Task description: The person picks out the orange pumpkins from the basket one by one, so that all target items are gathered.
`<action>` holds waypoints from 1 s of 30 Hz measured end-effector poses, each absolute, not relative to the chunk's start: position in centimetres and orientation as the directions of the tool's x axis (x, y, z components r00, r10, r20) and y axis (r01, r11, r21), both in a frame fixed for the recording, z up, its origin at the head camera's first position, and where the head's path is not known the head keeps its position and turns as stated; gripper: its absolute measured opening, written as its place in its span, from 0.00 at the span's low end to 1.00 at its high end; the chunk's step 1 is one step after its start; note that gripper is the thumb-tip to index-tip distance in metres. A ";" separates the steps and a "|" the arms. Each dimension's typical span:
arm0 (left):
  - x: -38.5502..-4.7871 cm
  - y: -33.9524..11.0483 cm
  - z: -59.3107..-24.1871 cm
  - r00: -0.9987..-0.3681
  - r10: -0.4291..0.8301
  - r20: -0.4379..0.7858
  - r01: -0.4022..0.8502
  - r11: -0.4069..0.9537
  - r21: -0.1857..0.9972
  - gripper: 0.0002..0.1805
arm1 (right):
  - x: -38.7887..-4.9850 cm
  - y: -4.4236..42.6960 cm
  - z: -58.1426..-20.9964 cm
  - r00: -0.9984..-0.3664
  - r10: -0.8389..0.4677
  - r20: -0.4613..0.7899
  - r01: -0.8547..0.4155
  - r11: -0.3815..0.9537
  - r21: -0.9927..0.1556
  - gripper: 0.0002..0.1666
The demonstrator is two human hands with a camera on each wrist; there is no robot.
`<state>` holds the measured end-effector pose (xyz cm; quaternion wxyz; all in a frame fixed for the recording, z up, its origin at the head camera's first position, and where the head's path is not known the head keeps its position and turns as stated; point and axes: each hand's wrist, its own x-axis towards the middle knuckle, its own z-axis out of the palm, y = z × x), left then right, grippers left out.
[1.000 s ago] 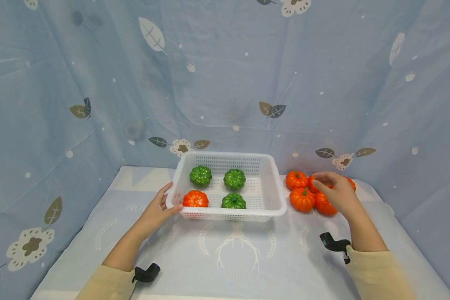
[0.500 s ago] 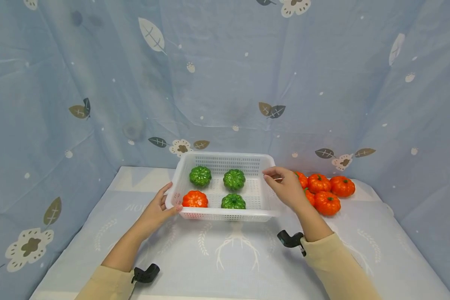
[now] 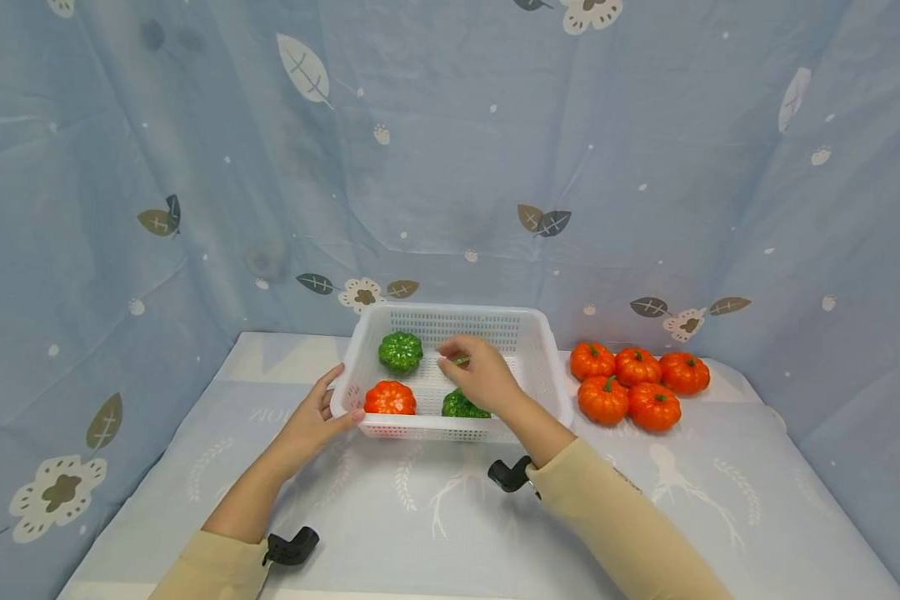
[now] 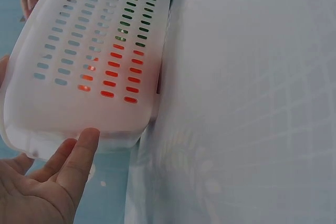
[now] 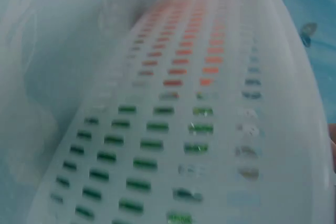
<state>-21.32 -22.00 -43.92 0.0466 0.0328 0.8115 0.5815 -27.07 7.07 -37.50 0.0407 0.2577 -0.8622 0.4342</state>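
Note:
A white perforated plastic basket (image 3: 528,417) stands in the middle of the table. My left hand (image 3: 318,425) grips its left end, and the left wrist view has the fingertips (image 4: 86,140) against the wall. Inside lie an orange mini pumpkin (image 3: 390,398) at front left, a green mini pumpkin (image 3: 401,352) behind it and another green one (image 3: 461,405) at the front. Over the basket's middle hovers my right hand (image 3: 483,375), thumb and fingers apart with nothing held. Behind it a third green pumpkin is mostly hidden, a sliver of green showing between the fingers.
Several orange mini pumpkins, one of them a stemmed pumpkin (image 3: 603,400), sit grouped on the table right of the basket. A patterned blue cloth (image 3: 450,167) hangs behind and at both sides. The pale tablecloth (image 3: 390,533) runs in front of the basket.
My right hand has left the orange pumpkins on the right and moved left, across the basket's right rim to above its middle. The left hand and basket have stayed put.

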 end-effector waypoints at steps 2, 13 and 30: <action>-21.4 -21.9 -43.9 -0.994 0.108 -0.035 0.001 0.322 0.947 0.55 | -27.2 5.9 -37.8 -0.848 -0.449 0.282 -0.497 0.486 -0.719 0.16; -21.4 -21.8 -43.8 -0.994 0.099 -0.048 -0.009 0.362 0.932 0.55 | -28.6 1.1 -39.7 -0.855 -0.506 0.113 -0.443 0.599 -0.667 0.23; -21.3 -22.0 -43.9 -0.992 0.115 -0.043 -0.001 0.340 0.940 0.53 | -29.8 -0.3 -40.9 -0.827 -0.543 -0.146 -0.335 0.683 -0.649 0.26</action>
